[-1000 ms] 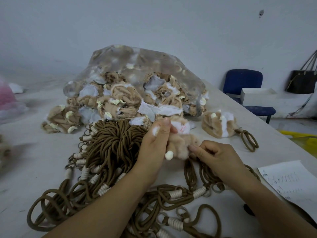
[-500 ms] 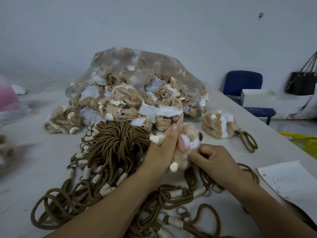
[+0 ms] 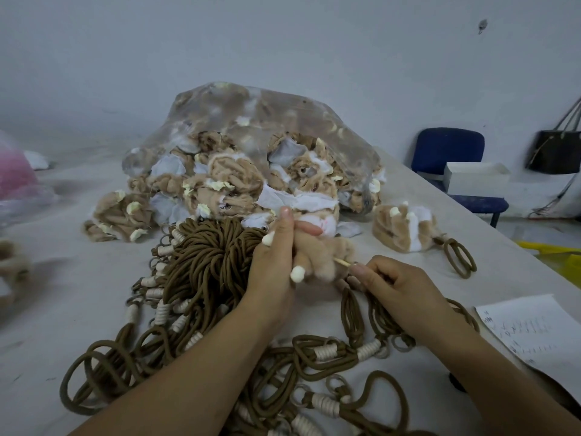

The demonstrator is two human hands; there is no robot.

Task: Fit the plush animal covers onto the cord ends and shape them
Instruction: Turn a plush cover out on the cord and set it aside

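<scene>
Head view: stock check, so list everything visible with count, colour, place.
clear plastic bag of plush covers: one, tan and white inside, table back
loose plush covers: several, tan, left of bag
finished plush animal: one, tan and white, right of bag
cord loops: many, brown, cream-wrapped ends, table front
paper sheet: one, white, table right
bagged bundle: one, pink, far left
padded chair: one, blue, right background
box: one, white, on chair
handbag: one, dark, against wall
fuzzy plush cover: one, tan, in left hand
thin wooden stick: one, pale, in right hand
left hand: grips cover
right hand: pinches stick
</scene>
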